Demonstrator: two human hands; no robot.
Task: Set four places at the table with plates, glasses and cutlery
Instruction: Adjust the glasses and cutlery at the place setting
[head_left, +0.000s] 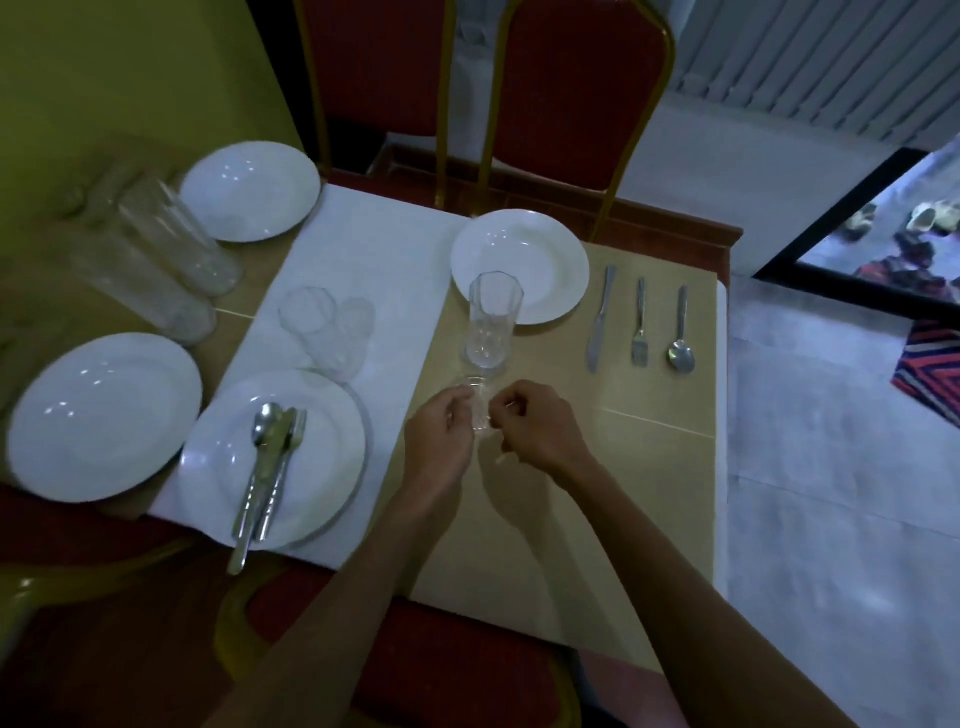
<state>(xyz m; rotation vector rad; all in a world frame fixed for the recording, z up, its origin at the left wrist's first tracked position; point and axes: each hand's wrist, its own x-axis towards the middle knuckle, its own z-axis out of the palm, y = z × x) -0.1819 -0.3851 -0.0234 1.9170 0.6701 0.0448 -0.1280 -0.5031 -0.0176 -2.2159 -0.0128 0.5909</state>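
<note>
- clear glass: the tall glass (492, 322) is held low over the tan bench (649, 467), its foot between your hands and its mouth just in front of the far-right plate (550, 260). i cannot tell whether the foot touches the bench.
- your left grip (441, 431) is curled round the foot of the glass, and your right grip (535, 423) pinches the same foot from the other side.
- the step in hand looks like giving that far-right place its glass. the knife (600, 319), fork (640, 322) and spoon (680, 332) lie in a row right of the plate.
- the next move, as i judge it, is to stand the glass upright near the plate but off its rim, then let go on both sides evenly. it is tall and narrow, so it should tip easily.
- much is left to do. the near plate (311, 499) carries a heap of cutlery (270, 467) to deal out, and the left plate (104, 415) and far-left plate (249, 192) have none beside them.
- the other glasses (327, 327) are blurred on the white cloth (363, 249) and at the left.
</note>
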